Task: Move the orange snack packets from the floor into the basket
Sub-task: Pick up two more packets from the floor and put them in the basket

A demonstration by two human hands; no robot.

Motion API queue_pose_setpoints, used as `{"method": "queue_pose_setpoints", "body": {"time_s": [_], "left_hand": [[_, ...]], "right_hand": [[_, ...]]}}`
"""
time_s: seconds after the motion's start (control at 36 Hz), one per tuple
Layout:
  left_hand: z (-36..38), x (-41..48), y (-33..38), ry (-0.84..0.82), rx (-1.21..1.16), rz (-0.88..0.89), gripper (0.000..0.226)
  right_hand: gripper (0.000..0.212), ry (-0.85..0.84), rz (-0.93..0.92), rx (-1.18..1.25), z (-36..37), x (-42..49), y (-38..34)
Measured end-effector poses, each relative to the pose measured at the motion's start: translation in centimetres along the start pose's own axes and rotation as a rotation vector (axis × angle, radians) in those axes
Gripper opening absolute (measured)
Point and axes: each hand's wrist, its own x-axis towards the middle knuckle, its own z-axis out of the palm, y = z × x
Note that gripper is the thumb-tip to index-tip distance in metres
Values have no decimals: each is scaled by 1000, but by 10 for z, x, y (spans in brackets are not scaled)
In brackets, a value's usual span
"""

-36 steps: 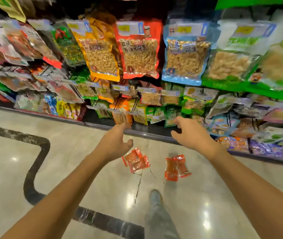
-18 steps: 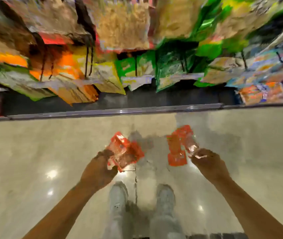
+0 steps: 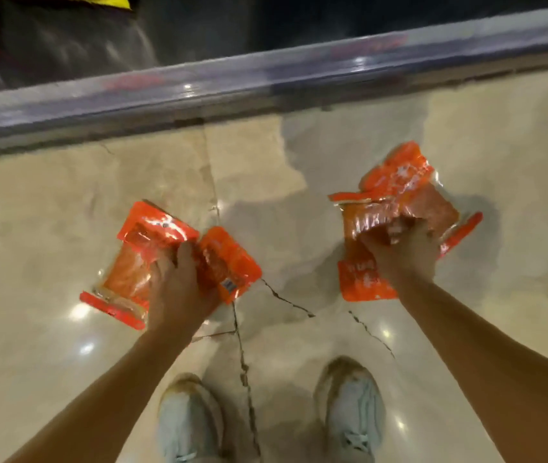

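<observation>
Two bunches of orange snack packets lie low over the shiny beige floor [image 3: 48,208]. My left hand [image 3: 179,289] is closed on the left bunch of orange packets [image 3: 155,235], which fans out to both sides of the fingers. My right hand [image 3: 402,252] grips the right bunch of orange packets [image 3: 396,182] from above, with one packet hanging below the wrist. No basket is in view.
The metal base rail of the store shelf [image 3: 265,75] runs across the top, dark underneath. My two pale sneakers [image 3: 192,426] stand just behind the hands. A dark crack [image 3: 242,362] runs through the floor tiles between them.
The view has dropped closer to the floor and the shelves have left the frame. Both hands have gone from touching the packets to closing their fingers around them.
</observation>
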Motion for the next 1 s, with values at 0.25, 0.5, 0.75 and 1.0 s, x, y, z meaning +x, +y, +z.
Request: {"method": "queue_pose_setpoints", "body": {"time_s": [0.25, 0.5, 0.75, 1.0], "left_hand": [[-15, -13, 10, -152, -25, -77, 60], [-149, -76, 90, -131, -248, 129, 16], [-433, -221, 292, -104, -261, 365, 14], [-682, -394, 453, 15, -503, 663, 11]], "right_hand": [[32, -151, -55, 95, -13, -22, 9], [26, -119, -77, 266, -172, -82, -20], [17, 57, -191, 475, -495, -216, -97], [15, 282, -357, 799, -782, -382, -106]]}}
